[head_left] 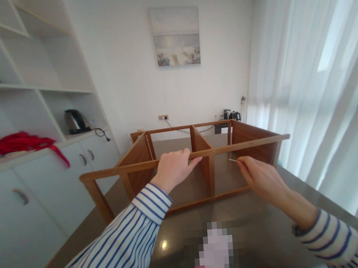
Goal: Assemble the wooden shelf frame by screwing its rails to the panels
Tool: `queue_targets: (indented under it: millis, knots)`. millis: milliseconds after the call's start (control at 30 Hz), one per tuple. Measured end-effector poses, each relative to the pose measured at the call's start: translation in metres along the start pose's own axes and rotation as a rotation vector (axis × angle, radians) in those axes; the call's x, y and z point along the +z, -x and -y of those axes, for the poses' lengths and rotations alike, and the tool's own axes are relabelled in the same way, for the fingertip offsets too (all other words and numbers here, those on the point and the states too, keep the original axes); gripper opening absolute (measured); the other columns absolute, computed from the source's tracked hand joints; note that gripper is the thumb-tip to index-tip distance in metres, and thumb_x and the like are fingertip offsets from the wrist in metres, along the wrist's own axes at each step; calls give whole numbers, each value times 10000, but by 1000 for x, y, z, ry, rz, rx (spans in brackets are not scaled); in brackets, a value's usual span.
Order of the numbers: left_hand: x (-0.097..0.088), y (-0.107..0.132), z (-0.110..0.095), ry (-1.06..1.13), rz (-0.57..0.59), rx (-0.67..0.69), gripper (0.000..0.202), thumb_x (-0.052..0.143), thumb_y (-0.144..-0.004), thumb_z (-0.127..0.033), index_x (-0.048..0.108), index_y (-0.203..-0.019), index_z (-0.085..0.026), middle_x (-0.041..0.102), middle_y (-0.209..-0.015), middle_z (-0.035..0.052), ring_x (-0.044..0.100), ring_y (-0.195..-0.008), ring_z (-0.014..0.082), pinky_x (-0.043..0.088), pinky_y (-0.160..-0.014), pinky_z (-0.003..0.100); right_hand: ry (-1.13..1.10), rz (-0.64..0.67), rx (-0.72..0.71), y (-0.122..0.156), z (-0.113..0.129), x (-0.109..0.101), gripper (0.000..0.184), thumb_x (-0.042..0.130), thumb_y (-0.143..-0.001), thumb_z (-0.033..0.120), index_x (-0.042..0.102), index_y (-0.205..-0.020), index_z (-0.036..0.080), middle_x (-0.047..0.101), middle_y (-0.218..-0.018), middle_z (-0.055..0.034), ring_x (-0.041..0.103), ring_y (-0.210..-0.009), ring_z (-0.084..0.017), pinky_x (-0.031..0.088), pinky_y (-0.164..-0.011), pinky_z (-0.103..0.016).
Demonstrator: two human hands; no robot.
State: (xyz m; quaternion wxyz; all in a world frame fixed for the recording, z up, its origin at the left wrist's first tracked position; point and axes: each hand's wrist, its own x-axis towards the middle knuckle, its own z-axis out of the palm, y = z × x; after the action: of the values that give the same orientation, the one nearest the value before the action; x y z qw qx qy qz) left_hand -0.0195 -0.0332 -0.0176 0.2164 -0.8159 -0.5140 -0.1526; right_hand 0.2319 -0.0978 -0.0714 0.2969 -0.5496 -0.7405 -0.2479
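A brown wooden shelf frame lies on its side on a dark glossy table. My left hand is wrapped over its upper front rail, just left of the middle board. To the right, my right hand pinches a thin, light metal rod, which looks like a small hex key. The rod points left, below the rail and apart from the middle board. Most of the rod is hidden inside my fingers.
White cabinets and shelves stand at left, with a kettle and red cloth. White curtains hang at right. Dark appliances stand behind the frame. A pixelated patch covers part of the near table.
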Motion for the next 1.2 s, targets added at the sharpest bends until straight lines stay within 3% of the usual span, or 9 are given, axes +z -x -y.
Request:
queue_targets:
  millis: [233, 567, 1200]
  knots:
    - [2, 0, 1, -3, -44, 18, 627, 155, -889, -630, 580, -909, -170, 679, -829, 115, 653, -800, 269, 419, -627, 334, 270, -177, -157, -21, 23, 4, 196, 411, -945, 231, 590, -901, 164, 628, -732, -38, 538, -639, -148, 300, -619, -285]
    - [5, 0, 2, 19, -60, 21, 627, 167, -887, -632, 590, -900, -169, 677, -826, 119, 651, -789, 272, 416, -626, 334, 341, -174, -213, -33, 31, 16, 151, 446, -914, 166, 585, -974, 165, 577, -716, -24, 483, -661, -159, 266, -636, -302]
    - [5, 1, 2, 27, -69, 15, 618, 183, -891, -624, 598, -914, -166, 680, -828, 123, 654, -790, 261, 416, -626, 328, 440, -100, -304, -38, 35, 5, 176, 469, -883, 132, 603, -997, 141, 563, -737, -46, 469, -696, -187, 265, -634, -325]
